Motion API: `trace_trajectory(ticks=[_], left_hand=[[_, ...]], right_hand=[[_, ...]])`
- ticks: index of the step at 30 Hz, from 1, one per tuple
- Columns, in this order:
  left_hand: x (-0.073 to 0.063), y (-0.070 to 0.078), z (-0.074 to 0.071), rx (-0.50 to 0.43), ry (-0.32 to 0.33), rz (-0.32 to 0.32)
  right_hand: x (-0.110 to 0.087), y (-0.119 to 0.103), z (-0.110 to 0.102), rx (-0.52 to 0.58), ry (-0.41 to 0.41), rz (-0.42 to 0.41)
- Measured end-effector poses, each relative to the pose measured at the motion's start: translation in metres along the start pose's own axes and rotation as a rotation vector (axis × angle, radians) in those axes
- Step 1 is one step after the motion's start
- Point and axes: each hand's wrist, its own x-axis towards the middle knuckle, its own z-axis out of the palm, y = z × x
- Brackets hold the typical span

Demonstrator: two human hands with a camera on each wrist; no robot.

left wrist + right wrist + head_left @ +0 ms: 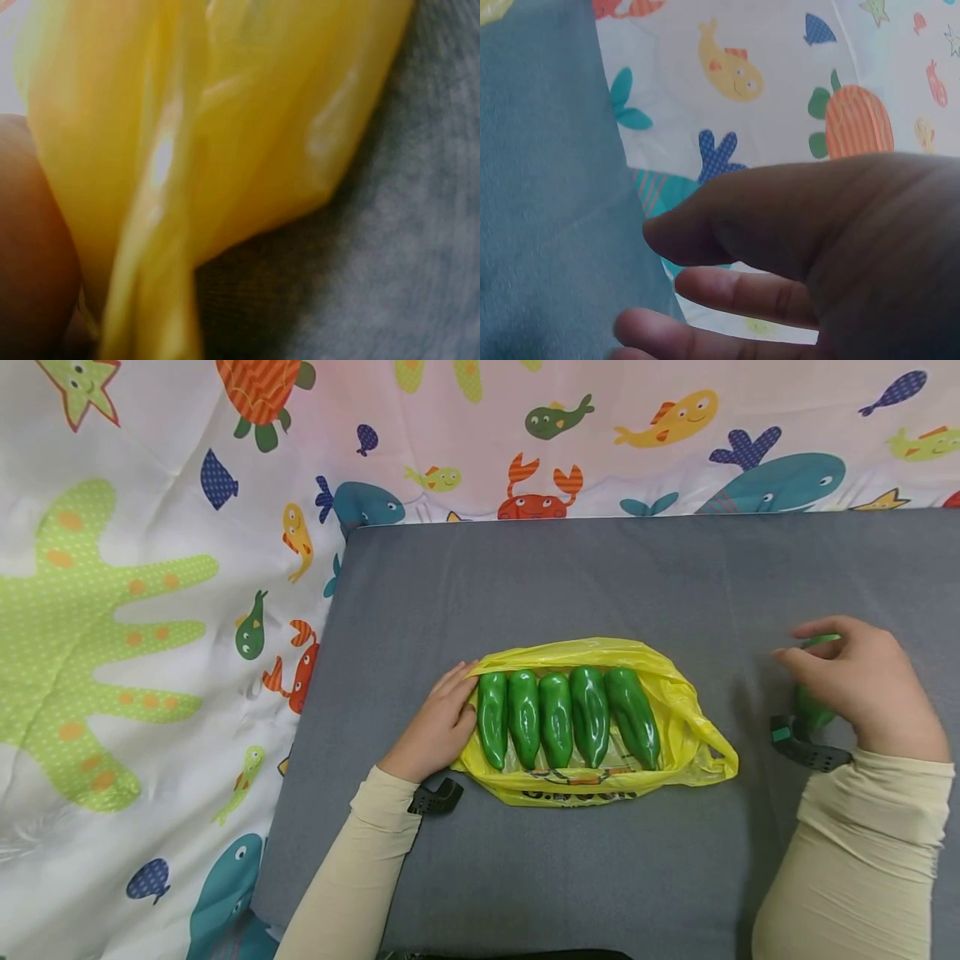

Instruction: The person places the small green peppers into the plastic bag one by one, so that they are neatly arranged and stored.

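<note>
Several glossy green peppers lie side by side in the opening of a yellow plastic bag. My left hand holds the bag's left edge. Close up in the left wrist view, the yellow plastic hangs in folds beside part of that hand. Over on the right, another green pepper is partly hidden beneath my right hand. The right wrist view has that hand with thumb and fingers apart and nothing visible between them.
A grey cloth covers the table under the bag. White fabric with printed sea animals hangs along the left and back sides. Each wrist wears a black band, one of them the right band.
</note>
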Motion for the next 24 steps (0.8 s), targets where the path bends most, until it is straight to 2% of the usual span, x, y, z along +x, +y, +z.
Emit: trace_trajectory(ticks=[12,24], left_hand=[[0.0,-0.001,0.0,0.006,0.006,0.003],[0.0,-0.001,0.001,0.004,0.009,0.003]], right_hand=[[0.004,0.015,-0.005,0.018,0.062,0.181],[0.01,0.028,-0.001,-0.036,0.055,0.219]])
